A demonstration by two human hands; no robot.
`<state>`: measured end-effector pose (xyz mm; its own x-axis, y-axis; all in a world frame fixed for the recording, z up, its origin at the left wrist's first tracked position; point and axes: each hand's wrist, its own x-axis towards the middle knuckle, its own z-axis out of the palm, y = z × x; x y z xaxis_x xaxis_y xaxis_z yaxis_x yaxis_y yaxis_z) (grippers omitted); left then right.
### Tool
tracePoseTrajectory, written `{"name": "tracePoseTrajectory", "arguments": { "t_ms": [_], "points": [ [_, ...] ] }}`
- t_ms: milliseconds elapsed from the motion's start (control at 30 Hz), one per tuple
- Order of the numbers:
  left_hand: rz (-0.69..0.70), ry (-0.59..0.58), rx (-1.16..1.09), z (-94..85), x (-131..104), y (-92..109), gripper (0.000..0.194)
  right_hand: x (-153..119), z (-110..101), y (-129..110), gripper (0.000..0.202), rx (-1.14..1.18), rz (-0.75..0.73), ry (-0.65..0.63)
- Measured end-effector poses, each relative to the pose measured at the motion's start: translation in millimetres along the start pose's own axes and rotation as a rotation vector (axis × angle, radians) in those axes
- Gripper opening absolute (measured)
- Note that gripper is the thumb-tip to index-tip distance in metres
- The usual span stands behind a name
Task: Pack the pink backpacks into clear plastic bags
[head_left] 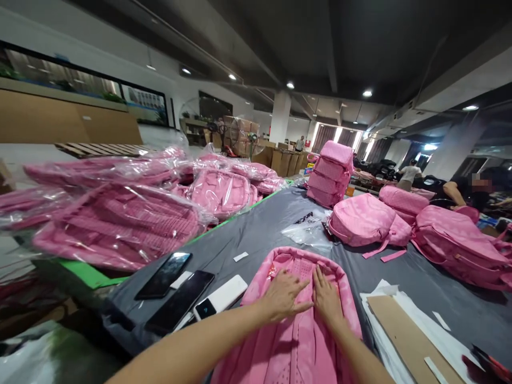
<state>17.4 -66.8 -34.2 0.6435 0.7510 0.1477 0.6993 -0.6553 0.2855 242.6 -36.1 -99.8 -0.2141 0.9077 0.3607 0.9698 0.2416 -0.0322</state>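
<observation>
A pink backpack point(280, 341) lies on the table in front of me, its padded back panel and straps facing up. My left hand point(285, 294) rests on the upper part of that panel with its fingers spread. Beside it, my right hand point(326, 296) presses flat along the right strap area, fingers stretched toward the top edge. Neither hand grips anything. The lower end of the backpack runs out of the view.
Bagged pink backpacks point(120, 224) are heaped on the left. Phones point(165, 274) and a white power bank point(221, 296) lie left of my arm. More backpacks point(364, 218), a clear plastic bag point(308, 232), cardboard point(412, 336) and scissors point(490, 362) are on the right. A co-worker point(472, 189) leans in far right.
</observation>
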Motion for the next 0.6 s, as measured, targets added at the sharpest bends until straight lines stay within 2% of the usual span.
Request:
{"name": "tracePoseTrajectory", "arguments": {
  "t_ms": [33,100,200,267,367,433,500,600],
  "points": [
    [-0.016,0.065,-0.013,5.4,11.8,-4.6,0.075,-2.4,7.4,2.9,0.064,-0.003,-0.014,-0.05],
    [-0.046,0.072,-0.092,24.7,27.3,-14.2,0.086,-10.3,12.1,4.6,0.064,-0.009,-0.059,-0.124],
    [-0.085,-0.004,-0.212,55.7,32.0,-23.8,0.094,-5.6,-10.3,6.0,0.056,-0.005,-0.082,-0.186],
    [-0.084,-0.009,-0.25,67.0,28.6,-26.1,0.092,20.1,-34.7,13.2,0.043,-0.003,0.028,-0.169],
    [-0.1,-0.018,-0.304,70.9,23.9,-27.0,0.09,83.7,-54.3,38.9,0.044,-0.038,0.201,-0.099],
    [-0.115,-0.021,-0.336,71.1,22.3,-27.7,0.088,125.6,-46.9,61.2,0.039,-0.028,0.233,-0.13],
    [-0.128,-0.02,-0.366,71.8,21.0,-28.5,0.086,154.8,-27.0,82.4,0.033,-0.004,0.226,-0.201],
    [-0.144,-0.043,-0.423,71.7,19.1,-27.8,0.084,169.8,6.8,107.7,0.039,0.027,0.194,-0.281]
  ]
}}
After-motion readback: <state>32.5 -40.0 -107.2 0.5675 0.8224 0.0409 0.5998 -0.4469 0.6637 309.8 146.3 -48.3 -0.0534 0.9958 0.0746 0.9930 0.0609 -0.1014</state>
